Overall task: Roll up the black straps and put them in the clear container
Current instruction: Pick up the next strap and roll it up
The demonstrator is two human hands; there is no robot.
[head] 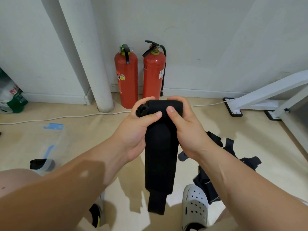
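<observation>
On the left, the clear container [58,144] is on the floor, and one black roll [37,164] seems to lie at its near end, so I judge that at least one strap is finished. In the middle, both hands work on the black strap [160,155], which is held in the air above the floor. The left hand [136,129] is curled around the left end of the rolled part, with the thumb pressed on the front. The right hand [186,130] grips the right end in the same way. Only the top part is rolled; a long tail hangs down between the feet. On the right, a pile of more straps [205,184] lies on the floor, so much of the work is left.
</observation>
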